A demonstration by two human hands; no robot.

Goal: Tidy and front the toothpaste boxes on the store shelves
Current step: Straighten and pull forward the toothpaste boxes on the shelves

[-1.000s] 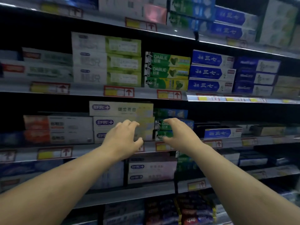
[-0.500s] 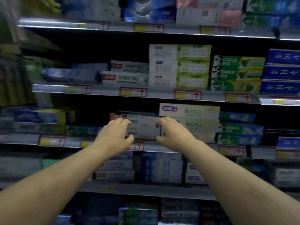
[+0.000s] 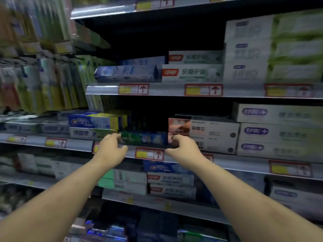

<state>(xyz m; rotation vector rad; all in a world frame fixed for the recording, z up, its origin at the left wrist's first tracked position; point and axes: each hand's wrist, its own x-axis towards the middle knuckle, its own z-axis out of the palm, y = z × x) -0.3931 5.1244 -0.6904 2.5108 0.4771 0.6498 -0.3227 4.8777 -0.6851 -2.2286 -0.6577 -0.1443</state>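
Note:
A green and blue toothpaste box (image 3: 145, 138) lies lengthwise on the middle shelf (image 3: 244, 163), set back from its front rail. My left hand (image 3: 111, 149) curls its fingers over the box's left end, thumb low by the rail. At the right end, my right hand (image 3: 182, 149) has its fingers curled the same way. Above the box is a dark gap in the row. Left of it is a Crest box (image 3: 94, 121) stacked on a white and green box (image 3: 90, 133). To the right are orange and white boxes (image 3: 209, 133).
White boxes with purple logos (image 3: 279, 131) are stacked at the far right. The shelf above carries red-logo white boxes (image 3: 190, 72) and a blue box (image 3: 125, 72). Hanging toothbrush packs (image 3: 40, 81) fill the blurred left side. Lower shelves hold more boxes (image 3: 171, 180).
The view has swung left along the shelves and closer. Both hands moved left from the white box stack, spread apart, and now sit at the two ends of the green box.

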